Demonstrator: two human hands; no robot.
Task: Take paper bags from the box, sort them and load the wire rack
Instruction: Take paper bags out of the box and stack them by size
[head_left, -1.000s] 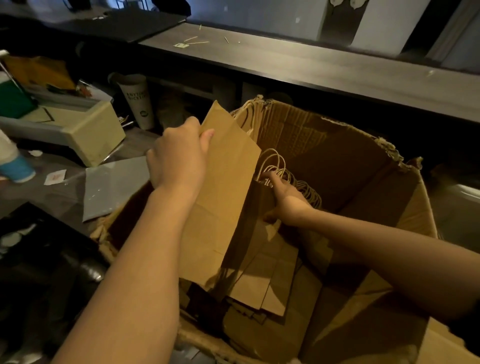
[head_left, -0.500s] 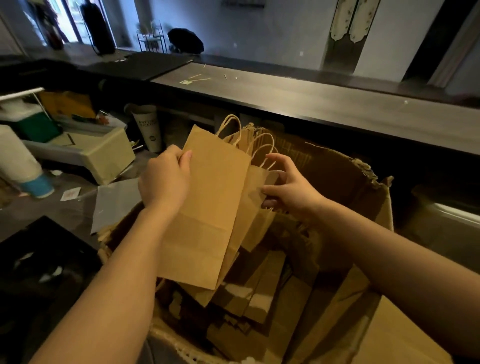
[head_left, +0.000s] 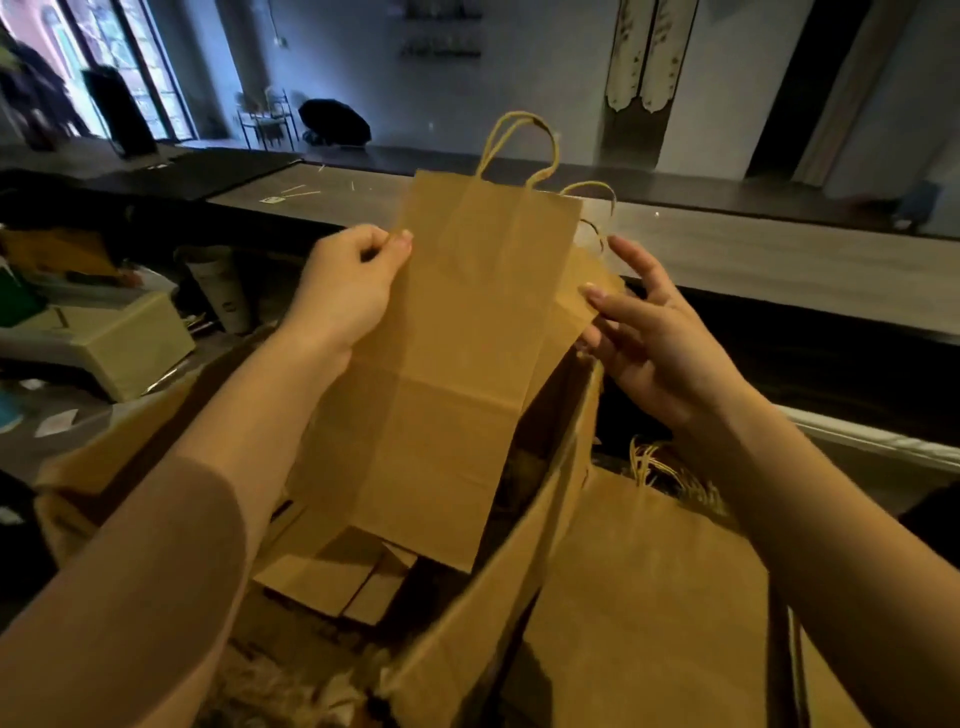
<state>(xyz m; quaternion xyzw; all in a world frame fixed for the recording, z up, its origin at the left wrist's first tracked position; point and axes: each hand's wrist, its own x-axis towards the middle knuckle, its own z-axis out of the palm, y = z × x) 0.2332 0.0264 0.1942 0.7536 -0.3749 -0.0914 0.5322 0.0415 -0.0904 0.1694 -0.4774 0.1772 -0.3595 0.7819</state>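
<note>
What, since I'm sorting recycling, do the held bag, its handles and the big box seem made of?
The held bag: matte brown kraft paper, shown by crisp fold creases. Its handles: probably twisted paper cord, same tan, thin loops. The box: likely corrugated cardboard, matte brown; thick, stiff wall.

A single wide-angle view from the person's head, facing forward and down — close over the cardboard box (head_left: 483, 623) at six o'clock, the long counter (head_left: 753, 260) farther off at twelve.
</note>
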